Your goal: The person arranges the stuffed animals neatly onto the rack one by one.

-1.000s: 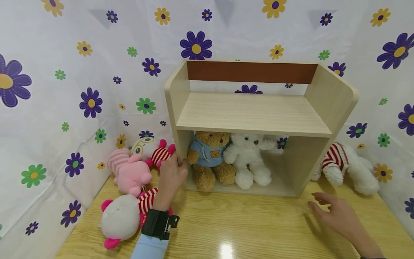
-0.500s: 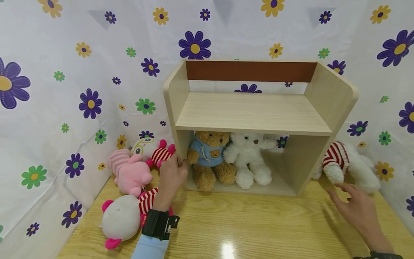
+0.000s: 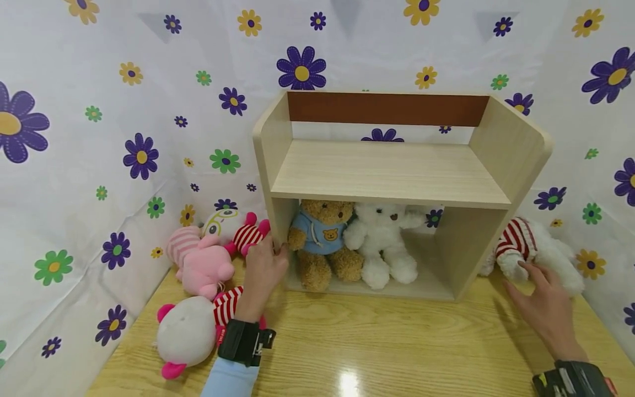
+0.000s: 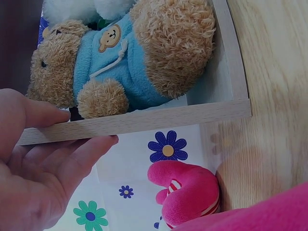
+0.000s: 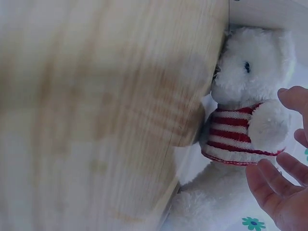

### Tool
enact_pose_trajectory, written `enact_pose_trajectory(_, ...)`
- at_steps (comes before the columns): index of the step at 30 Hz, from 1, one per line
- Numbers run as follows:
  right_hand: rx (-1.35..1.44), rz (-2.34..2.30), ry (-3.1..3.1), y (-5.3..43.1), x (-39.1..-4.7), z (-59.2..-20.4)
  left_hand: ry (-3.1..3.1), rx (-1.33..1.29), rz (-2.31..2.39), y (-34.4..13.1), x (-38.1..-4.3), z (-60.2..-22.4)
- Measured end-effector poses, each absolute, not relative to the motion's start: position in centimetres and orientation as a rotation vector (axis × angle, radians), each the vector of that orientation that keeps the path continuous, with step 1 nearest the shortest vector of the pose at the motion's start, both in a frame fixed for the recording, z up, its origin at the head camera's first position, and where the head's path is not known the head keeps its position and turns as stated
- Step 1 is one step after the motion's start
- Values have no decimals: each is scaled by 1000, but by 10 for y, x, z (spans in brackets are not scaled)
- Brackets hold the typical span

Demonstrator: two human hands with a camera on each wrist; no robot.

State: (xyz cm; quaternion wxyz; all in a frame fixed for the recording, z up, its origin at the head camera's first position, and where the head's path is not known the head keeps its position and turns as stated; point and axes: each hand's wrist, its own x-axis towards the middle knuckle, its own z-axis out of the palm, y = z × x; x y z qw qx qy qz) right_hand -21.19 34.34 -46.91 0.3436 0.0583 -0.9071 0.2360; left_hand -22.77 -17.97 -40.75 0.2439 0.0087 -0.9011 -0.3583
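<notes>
My left hand (image 3: 260,278) pinches the front edge of the left side panel of a small wooden shelf (image 3: 389,171). In the left wrist view the thumb lies on the inner side of that panel (image 4: 139,120) and the fingers on the outer. Inside the lower compartment sit a brown teddy bear (image 3: 321,237) in a blue hoodie and a white teddy bear (image 3: 381,242). My right hand (image 3: 543,306), fingers spread, is at another white teddy bear (image 5: 236,130) in a red-striped sweater, lying right of the shelf. Its fingertips overlap the bear's body in the head view.
Left of the shelf lie a pink plush toy (image 3: 203,267), a plush with yellow-ringed eyes (image 3: 223,226), and a grey-white plush with pink ears (image 3: 186,336) near the left forearm. A flower-printed cloth (image 3: 74,193) hangs behind the wooden table (image 3: 397,347).
My right hand has moved right and forward, from beside the shelf's front right corner to the bear in the striped sweater. My left hand has stayed on the panel.
</notes>
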Motion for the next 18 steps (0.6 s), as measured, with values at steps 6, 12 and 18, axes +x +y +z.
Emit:
enact_pose_trajectory(6, 138, 643, -2419, 346, -218, -467, -2460, 26, -979, -179, -227, -407)
enact_pose_trajectory(12, 100, 618, -2488, 347, -223, -469, -2460, 17, -980, -179, -226, -407)
enact_pose_trajectory(18, 139, 606, -2428, 348, -228, -470, -2453, 11, -973, -180, -226, -408)
